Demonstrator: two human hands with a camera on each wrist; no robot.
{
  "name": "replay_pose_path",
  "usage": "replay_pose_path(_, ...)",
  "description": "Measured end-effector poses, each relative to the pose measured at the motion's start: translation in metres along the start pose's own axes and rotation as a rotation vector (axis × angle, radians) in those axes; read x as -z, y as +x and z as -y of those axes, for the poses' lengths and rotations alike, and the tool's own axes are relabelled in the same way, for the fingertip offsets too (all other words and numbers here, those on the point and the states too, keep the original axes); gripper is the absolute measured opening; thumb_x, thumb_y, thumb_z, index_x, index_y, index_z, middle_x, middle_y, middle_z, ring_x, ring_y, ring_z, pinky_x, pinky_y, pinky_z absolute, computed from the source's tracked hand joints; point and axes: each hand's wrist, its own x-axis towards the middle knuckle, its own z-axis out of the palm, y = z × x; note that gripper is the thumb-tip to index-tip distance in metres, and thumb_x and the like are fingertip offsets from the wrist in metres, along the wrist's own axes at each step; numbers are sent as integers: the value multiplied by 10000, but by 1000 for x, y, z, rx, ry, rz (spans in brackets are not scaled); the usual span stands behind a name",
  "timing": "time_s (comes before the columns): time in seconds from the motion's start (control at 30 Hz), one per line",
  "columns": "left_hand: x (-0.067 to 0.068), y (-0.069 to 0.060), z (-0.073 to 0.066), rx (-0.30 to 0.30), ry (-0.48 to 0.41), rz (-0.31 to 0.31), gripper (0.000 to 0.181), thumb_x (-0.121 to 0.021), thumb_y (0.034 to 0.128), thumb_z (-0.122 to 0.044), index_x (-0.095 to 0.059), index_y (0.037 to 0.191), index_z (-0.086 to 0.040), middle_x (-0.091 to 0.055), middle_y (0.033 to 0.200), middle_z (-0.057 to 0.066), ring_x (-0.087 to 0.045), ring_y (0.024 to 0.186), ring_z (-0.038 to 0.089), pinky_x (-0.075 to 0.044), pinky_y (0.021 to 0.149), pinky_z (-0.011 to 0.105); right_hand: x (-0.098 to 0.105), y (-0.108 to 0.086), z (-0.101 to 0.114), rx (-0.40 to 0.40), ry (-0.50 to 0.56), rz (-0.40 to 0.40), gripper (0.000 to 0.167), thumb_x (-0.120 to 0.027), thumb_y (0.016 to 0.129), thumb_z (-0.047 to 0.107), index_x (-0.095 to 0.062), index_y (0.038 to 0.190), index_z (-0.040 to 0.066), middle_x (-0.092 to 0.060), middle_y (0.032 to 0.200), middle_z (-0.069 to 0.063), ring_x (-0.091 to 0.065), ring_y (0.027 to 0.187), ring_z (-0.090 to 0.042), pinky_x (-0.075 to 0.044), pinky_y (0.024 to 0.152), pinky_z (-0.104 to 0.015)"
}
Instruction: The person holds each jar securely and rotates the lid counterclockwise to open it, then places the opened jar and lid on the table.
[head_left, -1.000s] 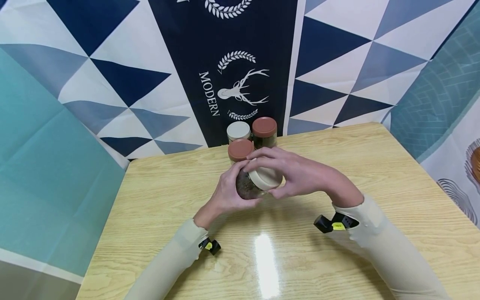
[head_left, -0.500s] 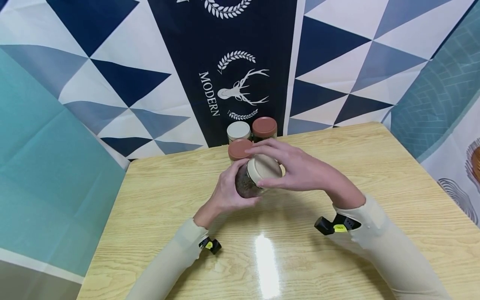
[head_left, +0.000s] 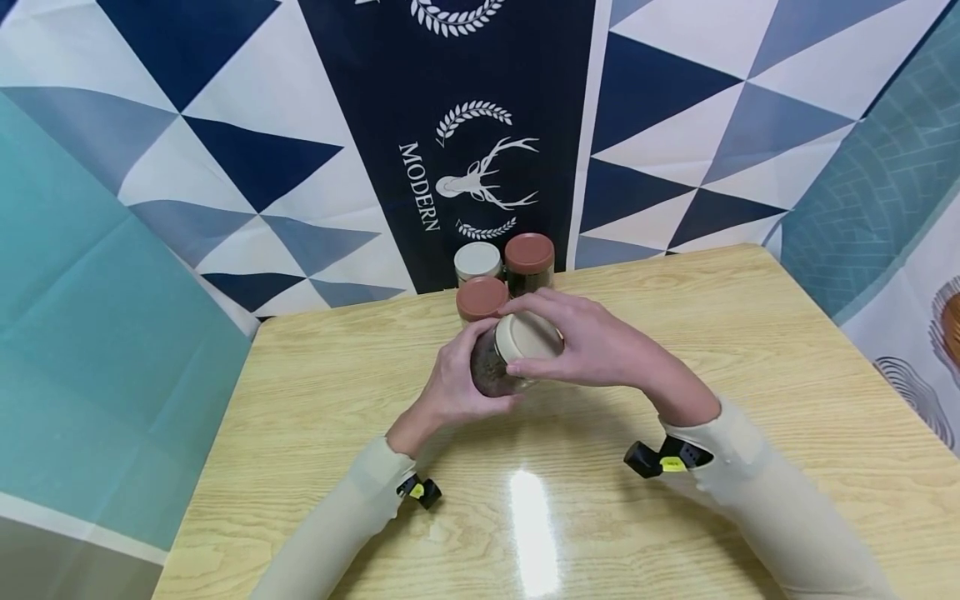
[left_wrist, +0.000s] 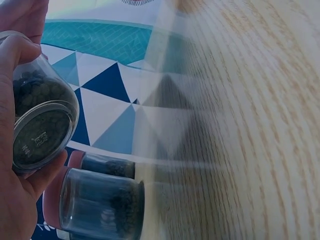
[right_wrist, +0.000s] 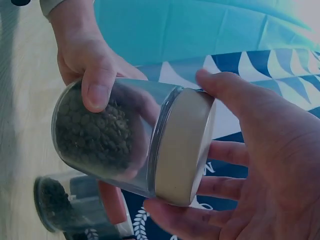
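A glass jar (head_left: 489, 367) of dark pellets, tilted with its cream lid (head_left: 531, 337) toward the right, is held above the table. My left hand (head_left: 457, 379) grips its glass body; in the right wrist view the thumb of that left hand (right_wrist: 90, 62) presses the glass (right_wrist: 100, 130). With thumb and fingers round the lid's rim, my right hand (head_left: 600, 342) holds the cream lid (right_wrist: 182, 147). The left wrist view shows the jar's round base (left_wrist: 42, 137) facing the camera. Whether the lid is loose, I cannot tell.
Behind the hands, near the patterned cloth wall (head_left: 645, 125), stand two red-lidded jars (head_left: 529, 253) (head_left: 482, 298) and a white-lidded jar (head_left: 477, 260). Their glass nearly touches. The wooden table (head_left: 315, 400) carries a bright reflection in front.
The fingers of my right hand have shifted round the lid, its thumb moving up onto the near rim. The lid has turned slightly toward the camera. My left hand stays about where it was.
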Motion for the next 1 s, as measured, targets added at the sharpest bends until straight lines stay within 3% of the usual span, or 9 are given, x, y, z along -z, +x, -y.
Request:
replay_pose_path(0.47, -1, -1, 2, -14, 6, 13, 1016, -1019, 710, -202, -501, 1561, 1, -700, 1457, 201, -725, 1291, 347, -638, 1078, 491, -1, 0, 0, 0, 10, 7, 649, -938, 904, 393, -688, 1470, 196, -728, 1413, -89, -715, 1118, -277, -606, 828, -403)
replay_pose_path(0.57, -1, -2, 2, -16, 14, 16, 1016, -1020, 708, -193, -501, 1558, 8, -696, 1452, 210, -725, 1289, 354, -640, 1073, 503, -2, -1, -2, 56, 3, 11, 639, -929, 907, 348, -687, 1479, 198, -718, 1438, -77, -706, 1163, -269, -609, 866, -429)
replay_pose_path(0.8, 0, -3, 2, -24, 15, 12, 1024, -1021, 690, -191, -506, 1552, 8, -698, 1436, 206, -723, 1261, 345, -643, 1048, 473, -2, -2, -7, 257, -22, 18, 629, -889, 870, 198, -703, 1471, 184, -696, 1493, -32, -643, 1366, -271, -566, 1107, -554)
replay_pose_path(1.0, 0, -2, 2, -46, 28, -2, 1034, -1027, 680, -206, -505, 1545, 19, -706, 1435, 200, -734, 1260, 341, -644, 1052, 465, -1, -2, -8, 353, -30, 50, 602, -841, 809, 122, -732, 1396, 202, -670, 1549, -41, -609, 1345, -278, -551, 1032, -501)
